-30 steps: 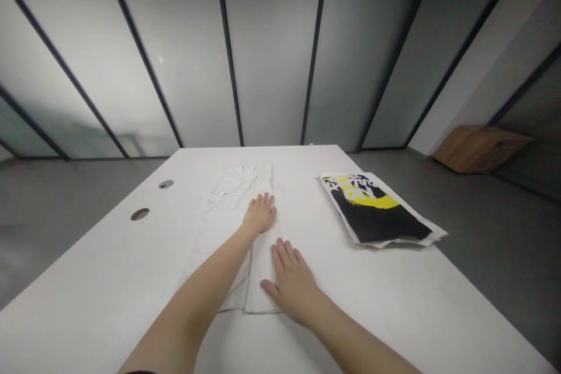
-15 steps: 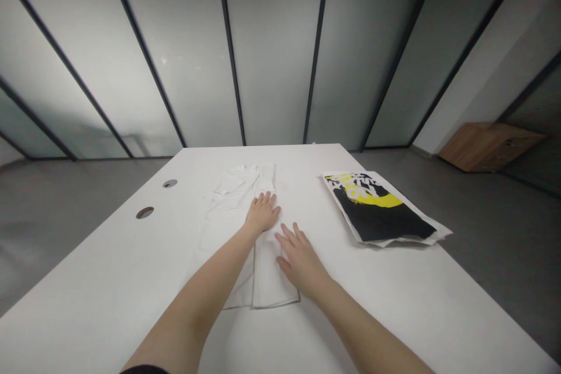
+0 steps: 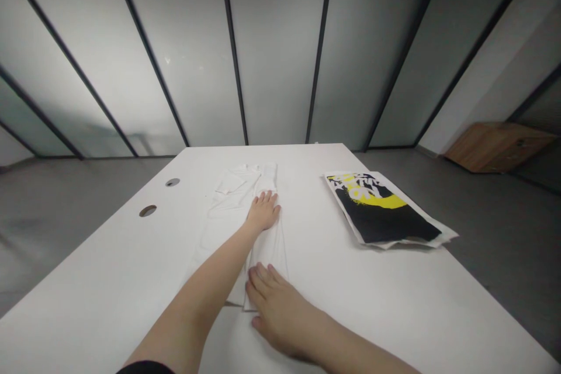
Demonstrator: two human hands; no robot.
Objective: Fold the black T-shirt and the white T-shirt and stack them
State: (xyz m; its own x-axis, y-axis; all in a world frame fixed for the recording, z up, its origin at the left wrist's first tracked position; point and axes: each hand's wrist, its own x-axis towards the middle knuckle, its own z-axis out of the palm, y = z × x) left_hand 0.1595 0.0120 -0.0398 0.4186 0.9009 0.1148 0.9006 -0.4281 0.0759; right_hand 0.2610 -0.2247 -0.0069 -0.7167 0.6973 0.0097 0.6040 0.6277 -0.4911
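A white T-shirt [image 3: 232,201] lies on the white table, its right part folded over lengthwise into a strip. My left hand [image 3: 263,210] rests flat on the upper part of that folded strip, fingers stretched out. Lower down, near the hem, my right hand [image 3: 280,307] lies across the strip with fingers extended and the thumb apart. It covers the strip's lower right corner. Part of the shirt's left side is hidden under my left forearm.
To the right, a stack of flat packages [image 3: 385,216] with a black, yellow and white print lies at the table's edge. Two round holes [image 3: 148,211] pierce the white table [image 3: 109,263] on the left. A wooden cabinet [image 3: 495,146] stands on the floor beyond, by the frosted glass wall [image 3: 276,58].
My right hand has moved toward me and to the left, from beside the strip's middle onto its hem end. The strip's lower edge has shifted left. My left hand stays in place.
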